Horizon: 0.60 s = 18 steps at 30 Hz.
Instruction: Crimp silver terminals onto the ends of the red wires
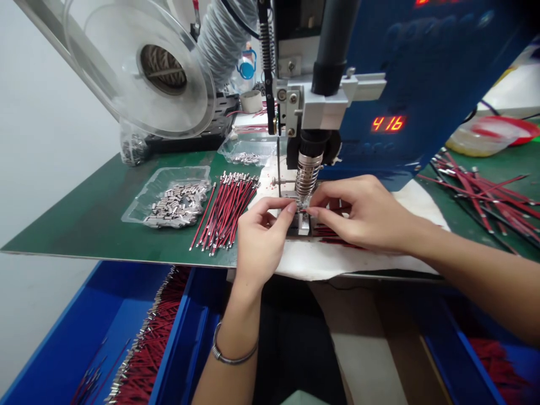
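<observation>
My left hand [259, 236] and my right hand [363, 211] meet at a small metal fixture [302, 220] under the ribbed nozzle [307, 174] of a blue machine [405, 79]. Both hands pinch with thumb and forefinger at the same spot. Something thin and red shows at my right fingertips; I cannot make out what my left fingers hold. A bundle of red wires with metal ends [225, 209] lies just left of my left hand. Left of the bundle, a clear tray [143, 197] holds several small metal sleeves [177, 205].
The machine's display [388, 124] reads 416. A clear reel [143, 62] and a grey hose [223, 39] stand at the back left. Loose red wires [485, 194] lie at the right. Blue bins [105, 332] below the green table edge [84, 225] hold more red wires.
</observation>
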Tool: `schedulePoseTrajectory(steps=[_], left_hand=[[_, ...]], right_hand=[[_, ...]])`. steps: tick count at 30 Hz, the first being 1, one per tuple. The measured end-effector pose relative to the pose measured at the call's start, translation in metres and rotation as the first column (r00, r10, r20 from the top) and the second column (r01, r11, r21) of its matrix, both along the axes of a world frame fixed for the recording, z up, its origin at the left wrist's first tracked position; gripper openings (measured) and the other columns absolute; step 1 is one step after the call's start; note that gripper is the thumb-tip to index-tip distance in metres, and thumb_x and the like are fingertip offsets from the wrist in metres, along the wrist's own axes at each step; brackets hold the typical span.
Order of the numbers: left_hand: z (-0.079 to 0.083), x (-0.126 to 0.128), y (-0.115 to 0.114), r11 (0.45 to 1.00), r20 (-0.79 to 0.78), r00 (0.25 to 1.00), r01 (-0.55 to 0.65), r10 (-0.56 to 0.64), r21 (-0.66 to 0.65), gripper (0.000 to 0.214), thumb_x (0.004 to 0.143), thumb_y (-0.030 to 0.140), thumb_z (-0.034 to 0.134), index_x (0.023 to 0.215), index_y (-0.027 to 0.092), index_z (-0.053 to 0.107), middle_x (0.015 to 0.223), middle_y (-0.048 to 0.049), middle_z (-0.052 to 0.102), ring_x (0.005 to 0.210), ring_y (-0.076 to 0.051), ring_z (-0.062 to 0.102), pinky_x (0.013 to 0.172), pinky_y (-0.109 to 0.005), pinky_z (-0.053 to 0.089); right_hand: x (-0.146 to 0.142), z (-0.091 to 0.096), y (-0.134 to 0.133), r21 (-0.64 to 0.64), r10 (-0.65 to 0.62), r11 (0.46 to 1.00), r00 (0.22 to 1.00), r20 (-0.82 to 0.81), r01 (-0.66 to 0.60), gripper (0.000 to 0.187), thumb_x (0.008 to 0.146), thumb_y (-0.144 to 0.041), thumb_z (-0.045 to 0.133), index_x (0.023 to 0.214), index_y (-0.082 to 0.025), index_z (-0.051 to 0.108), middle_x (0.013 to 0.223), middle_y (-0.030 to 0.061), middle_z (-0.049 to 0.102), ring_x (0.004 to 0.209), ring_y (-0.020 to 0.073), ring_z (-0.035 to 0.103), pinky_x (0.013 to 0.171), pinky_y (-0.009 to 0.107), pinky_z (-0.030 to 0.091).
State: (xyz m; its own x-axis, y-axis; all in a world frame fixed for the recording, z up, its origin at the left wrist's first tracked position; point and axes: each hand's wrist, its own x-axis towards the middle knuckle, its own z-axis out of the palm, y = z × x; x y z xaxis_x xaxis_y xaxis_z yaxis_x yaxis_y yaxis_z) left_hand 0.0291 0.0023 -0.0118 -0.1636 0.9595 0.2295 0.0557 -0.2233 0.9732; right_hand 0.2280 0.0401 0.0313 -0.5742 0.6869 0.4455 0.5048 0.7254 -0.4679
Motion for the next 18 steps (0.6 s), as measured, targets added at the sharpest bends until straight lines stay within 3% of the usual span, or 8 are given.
schedulePoseTrajectory(steps=[10,18], left_hand=[[-0.0006,0.0003,-0.0008,1.000,-0.014,1.000,-0.002,0.002,0.001,0.014,0.091,0.034,0.085,0.092,0.020,0.084,0.075,-0.0019,0.074,0.058,-0.012,0.054,0.053,-0.026,0.039],[0.0011,0.0006,0.0007,1.000,-0.006,1.000,-0.011,0.011,0.003,0.013,0.086,0.032,0.088,0.089,0.020,0.084,0.072,-0.0009,0.073,0.057,-0.012,0.052,0.054,-0.025,0.039]], right_hand=[[0.0015,-0.0022,0.0041,-0.004,-0.006,1.000,1.000,0.018,0.006,0.016,0.096,-0.025,0.064,0.087,-0.023,0.076,0.074,0.0019,0.078,0.057,0.0167,0.061,0.061,0.032,0.045],[-0.0014,-0.0021,0.0011,0.006,-0.063,0.998,0.998,-0.016,0.063,0.014,0.092,-0.022,0.065,0.083,-0.021,0.077,0.072,0.0004,0.078,0.054,0.0137,0.059,0.061,0.030,0.043]])
